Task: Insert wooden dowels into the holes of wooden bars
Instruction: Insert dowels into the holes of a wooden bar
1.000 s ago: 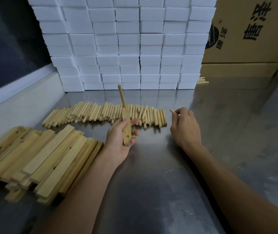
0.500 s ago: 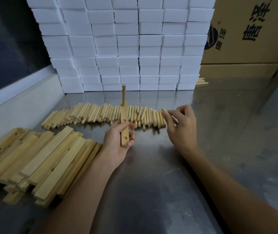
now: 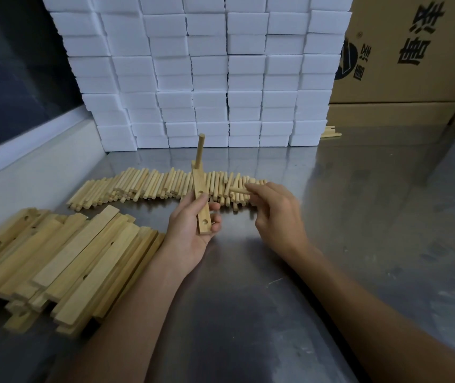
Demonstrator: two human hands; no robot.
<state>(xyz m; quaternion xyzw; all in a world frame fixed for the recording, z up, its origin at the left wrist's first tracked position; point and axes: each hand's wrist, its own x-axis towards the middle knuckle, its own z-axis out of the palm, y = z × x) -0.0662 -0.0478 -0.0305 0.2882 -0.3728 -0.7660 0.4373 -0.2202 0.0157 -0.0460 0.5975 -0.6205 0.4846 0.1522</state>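
Note:
My left hand (image 3: 189,233) grips a short wooden bar (image 3: 200,199) pointing away from me. One dowel (image 3: 200,150) stands upright in the bar's far hole; two more holes show nearer me, both without dowels. My right hand (image 3: 277,214), just right of the bar, pinches a loose dowel (image 3: 238,190) that points left toward the bar. A long row of loose dowels (image 3: 143,186) lies on the steel table behind both hands. A heap of wooden bars (image 3: 63,258) lies at the left.
The steel table (image 3: 359,217) spreads to the right. White foam blocks (image 3: 207,73) are stacked at the back, cardboard boxes (image 3: 414,51) at the back right. A pale ledge (image 3: 27,172) runs along the left edge. A few sticks (image 3: 330,133) lie by the blocks.
My right hand lifted a dowel from the row's right end and brought it left toward the bar. The bar in my left hand has straightened a little.

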